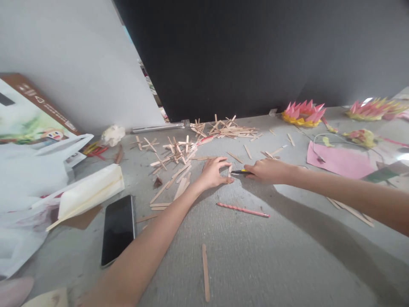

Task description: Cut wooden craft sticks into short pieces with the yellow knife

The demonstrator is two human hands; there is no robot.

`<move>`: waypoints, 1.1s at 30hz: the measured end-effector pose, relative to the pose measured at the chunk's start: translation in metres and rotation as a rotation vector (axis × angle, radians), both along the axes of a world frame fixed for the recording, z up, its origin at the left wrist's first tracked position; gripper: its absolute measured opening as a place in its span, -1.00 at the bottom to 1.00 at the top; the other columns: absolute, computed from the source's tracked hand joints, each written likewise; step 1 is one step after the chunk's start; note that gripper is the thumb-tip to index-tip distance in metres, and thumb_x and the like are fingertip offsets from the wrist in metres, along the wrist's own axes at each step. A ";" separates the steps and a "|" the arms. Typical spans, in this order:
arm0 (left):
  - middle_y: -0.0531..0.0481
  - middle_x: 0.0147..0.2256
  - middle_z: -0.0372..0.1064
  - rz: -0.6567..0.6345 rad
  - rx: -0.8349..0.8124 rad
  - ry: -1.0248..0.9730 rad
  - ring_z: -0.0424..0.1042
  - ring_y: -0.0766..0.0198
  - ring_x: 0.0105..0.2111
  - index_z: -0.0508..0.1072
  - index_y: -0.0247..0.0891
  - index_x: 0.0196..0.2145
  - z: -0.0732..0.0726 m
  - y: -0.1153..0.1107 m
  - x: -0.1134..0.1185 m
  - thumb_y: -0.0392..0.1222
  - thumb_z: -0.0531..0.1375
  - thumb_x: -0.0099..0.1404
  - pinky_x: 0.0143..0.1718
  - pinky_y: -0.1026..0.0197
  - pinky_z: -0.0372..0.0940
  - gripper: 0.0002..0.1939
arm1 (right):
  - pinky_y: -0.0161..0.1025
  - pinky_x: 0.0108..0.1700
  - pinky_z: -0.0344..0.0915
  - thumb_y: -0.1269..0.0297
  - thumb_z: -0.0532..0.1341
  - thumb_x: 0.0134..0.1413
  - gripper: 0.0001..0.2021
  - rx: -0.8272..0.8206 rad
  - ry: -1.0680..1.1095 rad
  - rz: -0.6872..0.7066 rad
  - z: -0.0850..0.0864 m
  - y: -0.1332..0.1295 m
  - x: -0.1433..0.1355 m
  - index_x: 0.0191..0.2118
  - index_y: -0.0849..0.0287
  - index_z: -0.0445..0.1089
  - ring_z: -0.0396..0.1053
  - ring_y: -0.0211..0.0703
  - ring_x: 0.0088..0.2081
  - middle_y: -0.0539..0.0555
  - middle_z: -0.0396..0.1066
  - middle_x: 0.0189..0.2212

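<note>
Between the thumb and fingers of my left hand (214,172) is a short popsicle stick (229,170), gripped at its two ends just above the grey surface. My right hand (262,169) is closed around a utility knife (244,171) with a dark blade and a bit of yellow on its body. The blade points left, its tip at or very close to the stick; I cannot tell if it touches. In front of my hands lies a pink pencil (243,209). Nearer to me is a single loose popsicle stick (205,273).
Piles of popsicle sticks (231,128) spread behind my hands, by a dark board (255,55). A phone (118,230) and white plastic bag (28,179) are at left. Pink-and-yellow paper flowers (303,114) and pink paper (338,160) lie at right.
</note>
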State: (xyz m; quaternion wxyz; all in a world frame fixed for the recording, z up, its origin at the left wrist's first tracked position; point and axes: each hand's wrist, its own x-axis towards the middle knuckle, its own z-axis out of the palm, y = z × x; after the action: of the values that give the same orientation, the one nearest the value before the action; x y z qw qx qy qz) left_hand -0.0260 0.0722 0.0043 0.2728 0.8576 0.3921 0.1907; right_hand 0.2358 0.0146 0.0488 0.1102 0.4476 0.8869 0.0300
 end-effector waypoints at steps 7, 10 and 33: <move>-0.17 0.34 0.25 0.007 -0.005 0.015 0.22 -0.18 0.35 0.55 -0.07 0.14 0.002 -0.002 0.000 0.13 0.50 0.08 0.38 -0.29 0.08 -0.32 | -0.26 -0.34 0.07 0.39 0.13 0.39 -0.84 0.044 -0.039 0.043 -0.003 -0.001 0.001 0.00 0.21 0.40 0.51 -0.06 -0.45 0.15 0.55 -0.41; -0.16 0.34 0.25 0.000 -0.009 0.003 0.21 -0.20 0.35 0.56 -0.07 0.14 0.002 -0.003 0.000 0.11 0.52 0.07 0.38 -0.30 0.08 -0.31 | -0.24 -0.32 0.10 0.47 0.16 0.34 -0.83 0.047 -0.053 0.058 -0.001 -0.003 0.000 -0.02 0.23 0.41 0.51 -0.05 -0.45 0.15 0.54 -0.43; -0.19 0.34 0.25 -0.016 -0.010 -0.011 0.20 -0.23 0.35 0.55 -0.09 0.14 -0.001 0.000 -0.001 0.21 0.50 0.06 0.38 -0.30 0.06 -0.27 | -0.23 -0.33 0.01 0.33 -0.05 0.45 -0.75 0.004 -0.058 -0.101 -0.008 -0.016 -0.008 0.04 0.22 0.32 0.55 0.05 -0.37 0.17 0.56 -0.39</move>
State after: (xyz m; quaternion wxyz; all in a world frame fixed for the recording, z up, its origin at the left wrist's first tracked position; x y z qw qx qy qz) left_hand -0.0269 0.0726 0.0033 0.2808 0.8583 0.3846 0.1914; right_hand 0.2283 -0.0009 0.0409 0.1363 0.4908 0.8597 0.0390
